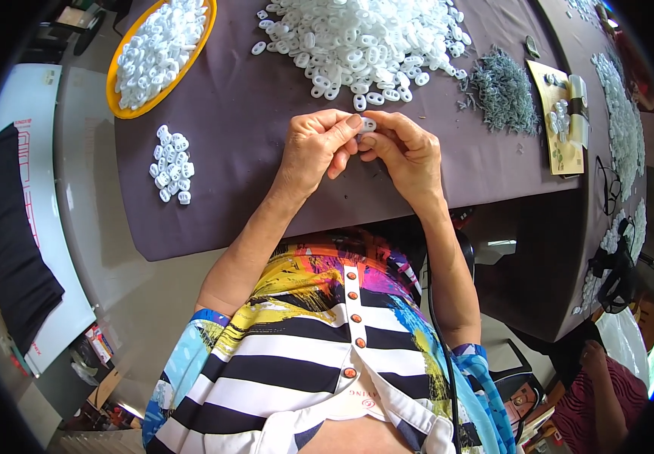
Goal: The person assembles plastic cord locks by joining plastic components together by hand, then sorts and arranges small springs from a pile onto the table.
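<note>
In the head view, both hands are meeting over the near part of the dark counter [243, 155], just below a large heap of white plastic pieces [357, 38]. The left hand [315, 147] and the right hand [410, 155] are pinching one small white piece [368, 124] from either side with thumbs and forefingers; the curled fingers are hiding whatever else they may be holding, so I cannot tell. The two-handed pinch is probably keeping so small a thing steady, and its holes are showing between the fingertips.

The heap is lying straight ahead, likely so that the hands are reaching it easily. To its right, a pile of small gray bits [502, 91] is sitting apart, presumably to avoid mixing. On the left, a yellow tray [136, 116] is holding many more white pieces, its rim probably stopping them from scattering. Nearer the person, a small cluster of white pieces [172, 166] is resting by itself, perhaps being kept separate on purpose.
</note>
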A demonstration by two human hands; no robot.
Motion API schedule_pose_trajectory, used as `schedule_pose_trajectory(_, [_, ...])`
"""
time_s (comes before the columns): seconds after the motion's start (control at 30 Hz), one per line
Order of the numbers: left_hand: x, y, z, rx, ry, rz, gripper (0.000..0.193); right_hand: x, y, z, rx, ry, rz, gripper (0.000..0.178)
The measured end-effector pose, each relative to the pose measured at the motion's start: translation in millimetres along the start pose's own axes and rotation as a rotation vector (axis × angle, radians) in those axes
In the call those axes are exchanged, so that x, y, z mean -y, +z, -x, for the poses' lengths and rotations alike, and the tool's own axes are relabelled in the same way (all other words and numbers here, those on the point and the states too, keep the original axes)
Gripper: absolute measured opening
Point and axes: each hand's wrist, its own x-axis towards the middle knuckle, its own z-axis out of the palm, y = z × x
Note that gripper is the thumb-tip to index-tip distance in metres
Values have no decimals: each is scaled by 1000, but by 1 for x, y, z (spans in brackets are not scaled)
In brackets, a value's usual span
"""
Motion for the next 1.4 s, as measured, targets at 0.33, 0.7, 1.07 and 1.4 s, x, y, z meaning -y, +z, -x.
schedule_pose_trajectory(0.33, [1,0,1,28,-14,-6,20,-3,0,1,-15,-7,-19,22])
schedule_pose_trajectory(0.7, [-1,1,2,9,-3,19,20,0,2,1,-23,-10,-64,24])
schedule_pose_trajectory(1.07, [-2,2,2,-6,-12,-6,19,2,4,2,-49,-65,73,24])
schedule_pose_trajectory(1.4, [-4,1,2,-4,-32,18,18,4,4,1,-61,-152,160,22])
